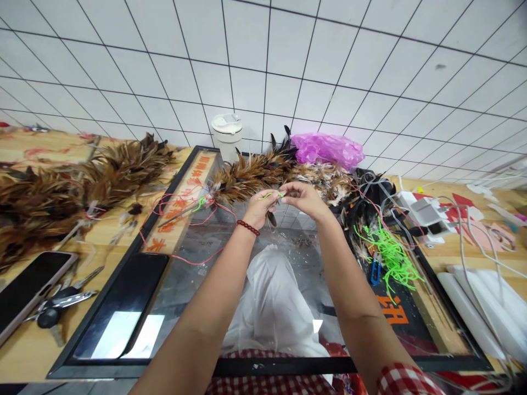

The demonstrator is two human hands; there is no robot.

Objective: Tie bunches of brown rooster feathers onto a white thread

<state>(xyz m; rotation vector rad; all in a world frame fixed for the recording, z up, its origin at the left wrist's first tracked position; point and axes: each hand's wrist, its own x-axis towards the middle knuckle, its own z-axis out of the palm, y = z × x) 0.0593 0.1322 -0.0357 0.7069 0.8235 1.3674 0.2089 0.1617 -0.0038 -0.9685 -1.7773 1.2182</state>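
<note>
Above the middle of the glass tabletop (206, 236), my left hand (260, 207), with a dark red bead bracelet (248, 227) at its wrist, is closed on a small feather (271, 218) that hangs below the fingers. A short piece of green string (268, 195) runs across the fingertips. My right hand (302, 198) meets the left from the right, its thumb and index finger pinched at the string's end. Just behind the hands lies a pile of brown feathers (253, 173).
Green strings (391, 258) and blue snips (375, 269) lie at the right, near black feathers (362, 211) and a white power strip (428, 214). A white cup (228, 137) and pink plastic bag (327, 149) stand by the tiled wall. Phones (123, 302) and keys (68, 299) lie left.
</note>
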